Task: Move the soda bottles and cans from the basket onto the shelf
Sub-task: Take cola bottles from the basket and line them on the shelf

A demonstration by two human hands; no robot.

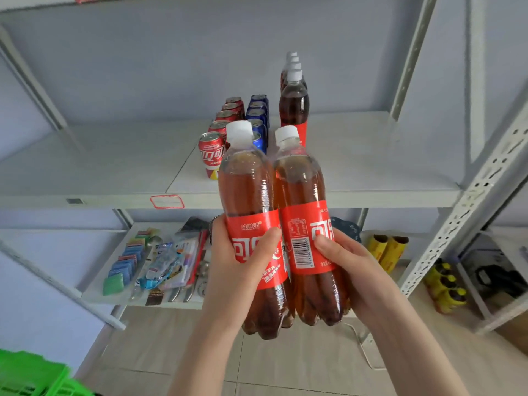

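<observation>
My left hand (237,267) grips a cola bottle (248,190) with a white cap and red label. My right hand (351,261) grips a second cola bottle (300,184) of the same kind. Both bottles are upright, side by side and touching, held in front of the white shelf (371,167). On that shelf stand a row of red cans (211,152), a row of blue cans (258,121) and a row of cola bottles (294,107). A corner of the green basket (31,375) shows at the bottom left.
The lower shelf (94,292) carries small packets, utensils and yellow rolls (385,247). Perforated metal uprights (468,201) frame the shelf on the right. Yellow-capped bottles (445,287) stand low at the right. The floor is tiled.
</observation>
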